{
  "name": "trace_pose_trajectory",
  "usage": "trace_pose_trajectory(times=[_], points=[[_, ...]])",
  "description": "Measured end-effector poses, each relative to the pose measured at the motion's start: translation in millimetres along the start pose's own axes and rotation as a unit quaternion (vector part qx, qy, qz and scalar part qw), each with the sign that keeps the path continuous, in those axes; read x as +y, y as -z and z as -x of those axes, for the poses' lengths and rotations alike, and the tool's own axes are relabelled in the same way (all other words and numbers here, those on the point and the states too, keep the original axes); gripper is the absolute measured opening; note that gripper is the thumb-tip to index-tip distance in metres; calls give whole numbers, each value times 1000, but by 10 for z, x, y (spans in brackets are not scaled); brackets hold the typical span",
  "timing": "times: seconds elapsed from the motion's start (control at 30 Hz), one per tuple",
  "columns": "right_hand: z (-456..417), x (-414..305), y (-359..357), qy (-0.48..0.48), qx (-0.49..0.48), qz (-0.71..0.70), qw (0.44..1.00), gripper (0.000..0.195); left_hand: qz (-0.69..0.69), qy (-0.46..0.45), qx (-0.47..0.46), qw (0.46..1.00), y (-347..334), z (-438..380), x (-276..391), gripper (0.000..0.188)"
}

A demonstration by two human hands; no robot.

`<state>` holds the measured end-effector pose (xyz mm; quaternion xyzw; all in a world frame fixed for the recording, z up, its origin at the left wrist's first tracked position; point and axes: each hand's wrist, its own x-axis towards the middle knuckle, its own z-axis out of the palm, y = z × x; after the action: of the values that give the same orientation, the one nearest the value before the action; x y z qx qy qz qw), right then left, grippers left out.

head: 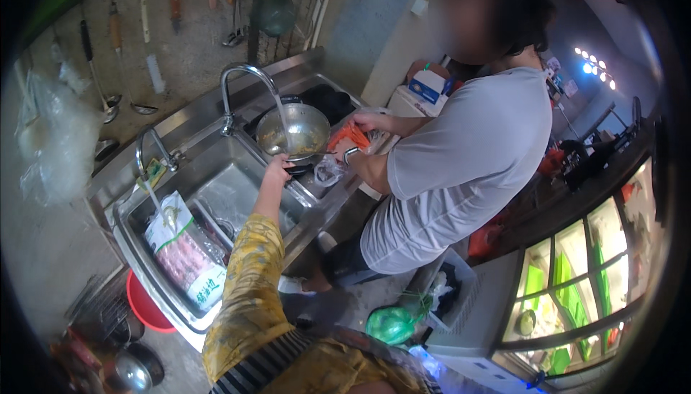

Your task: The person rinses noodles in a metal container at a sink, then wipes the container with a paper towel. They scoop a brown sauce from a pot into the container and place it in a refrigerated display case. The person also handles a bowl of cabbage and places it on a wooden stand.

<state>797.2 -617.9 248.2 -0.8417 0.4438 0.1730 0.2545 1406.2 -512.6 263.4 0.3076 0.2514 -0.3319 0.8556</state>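
Note:
My left hand [278,168] is closed on the near edge of a metal pan [294,126], beside a black handle [299,170]. Water from a curved chrome faucet [251,68] runs into the pan, which has yellowish food residue inside. A thin dark utensil lies along the pan's near side; whether my fingers touch it is unclear. My right hand is out of view. In the left basin of the steel sink [245,170], a plastic package of pinkish meat [186,264] lies under running water from a second faucet [141,151].
A co-worker in a grey T-shirt [453,140] stands close on the right, hands on an orange plastic bag [351,136]. Ladles [143,107] and brushes hang on the wall. A red basin [146,305] is below the sink; a green bag [391,325] and grey crate [459,291] are on the floor.

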Motion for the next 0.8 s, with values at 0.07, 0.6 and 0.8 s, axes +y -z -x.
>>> trace_pose_trajectory(times=[0.07, 0.6, 0.8], points=[[60, -20, -52, -17, -5, -8, 1000, 26, -48, 13, 43, 998, -102, -49, 63, 20], [186, -184, -233, -92, -30, -38, 995, 25, -79, -104, 66, 989, 263, -1035, 574, 11], [229, -187, -323, -96, -43, -45, 993, 25, -502, -316, 187, 783, 695, -1188, 739, 35]])
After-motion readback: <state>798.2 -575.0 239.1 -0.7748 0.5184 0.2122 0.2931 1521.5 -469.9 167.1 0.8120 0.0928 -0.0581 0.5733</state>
